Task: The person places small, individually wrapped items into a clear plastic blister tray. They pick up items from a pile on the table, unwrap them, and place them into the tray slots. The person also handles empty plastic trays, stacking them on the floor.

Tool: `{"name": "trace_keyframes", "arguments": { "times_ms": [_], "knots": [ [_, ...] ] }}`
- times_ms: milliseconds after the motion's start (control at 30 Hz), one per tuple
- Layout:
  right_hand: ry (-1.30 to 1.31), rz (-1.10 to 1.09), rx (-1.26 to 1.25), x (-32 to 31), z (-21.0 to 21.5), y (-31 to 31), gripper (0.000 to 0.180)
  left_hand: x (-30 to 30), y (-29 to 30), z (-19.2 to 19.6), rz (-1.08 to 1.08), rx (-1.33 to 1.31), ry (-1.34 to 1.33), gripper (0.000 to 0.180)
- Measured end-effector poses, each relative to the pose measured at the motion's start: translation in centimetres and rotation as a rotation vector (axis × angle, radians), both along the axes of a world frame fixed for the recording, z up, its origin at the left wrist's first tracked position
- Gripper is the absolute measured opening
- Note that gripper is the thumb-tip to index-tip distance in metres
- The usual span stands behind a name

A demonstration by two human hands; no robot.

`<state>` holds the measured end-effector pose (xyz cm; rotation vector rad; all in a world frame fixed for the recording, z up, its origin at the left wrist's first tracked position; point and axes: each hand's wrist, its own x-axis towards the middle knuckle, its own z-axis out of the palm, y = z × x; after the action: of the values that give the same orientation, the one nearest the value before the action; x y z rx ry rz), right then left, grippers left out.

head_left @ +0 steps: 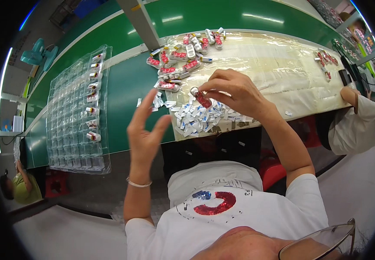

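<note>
My right hand (238,92) is above the near part of the covered table, thumb and fingertips pinched on a small red-and-silver part (204,100). Its exact kind cannot be made out. Under that part lies a heap of small white paper strips with blue marks (194,119). My left hand (144,132) is raised left of the heap, thumb and fingers apart, with nothing in it. Beyond both hands, several red-and-white parts with silver cylinders (178,56) lie in a loose pile. Some parts overlap, so their far sides are hidden.
At left stands a clear plastic compartment tray (68,104), with several parts in its right-hand column. A grey post (142,26) rises behind the pile. More red parts (326,58) lie at far right, near another person's arm (349,96). A teal fan (38,54) is at back left.
</note>
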<state>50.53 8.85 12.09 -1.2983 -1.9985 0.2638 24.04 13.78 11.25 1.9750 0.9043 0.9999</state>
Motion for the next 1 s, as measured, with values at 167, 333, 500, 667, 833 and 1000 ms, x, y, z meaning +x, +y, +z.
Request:
{"name": "trace_keyframes", "arguments": {
  "times_ms": [167,333,500,667,833,1000],
  "knots": [
    [0.306,0.154,-0.005,-1.8,0.5,-0.8,0.035,5.9,-0.3,-1.9,-0.352,-0.523,-0.367,0.055],
    [0.338,0.032,0.04,-1.9,0.2,-1.9,0.025,5.4,-0.9,-1.4,-0.421,-0.935,-0.439,0.036],
    [0.216,-0.074,0.196,-3.1,-0.8,-2.2,0.018,4.9,-0.9,-2.0,-0.371,-1.152,-0.533,0.024],
    [0.203,-0.042,0.168,-3.5,-0.2,-2.6,0.016,4.2,-1.2,-2.2,-0.292,-1.125,-0.555,0.021],
    [0.22,-0.039,0.104,-3.4,0.3,-2.7,0.012,4.1,-1.0,-1.3,-0.199,-1.071,-0.471,0.02],
    [-0.118,-0.093,0.21,-3.5,1.6,-2.6,0.01,4.3,-1.4,-0.9,-0.14,-0.999,-0.474,0.018]
  ]
}}
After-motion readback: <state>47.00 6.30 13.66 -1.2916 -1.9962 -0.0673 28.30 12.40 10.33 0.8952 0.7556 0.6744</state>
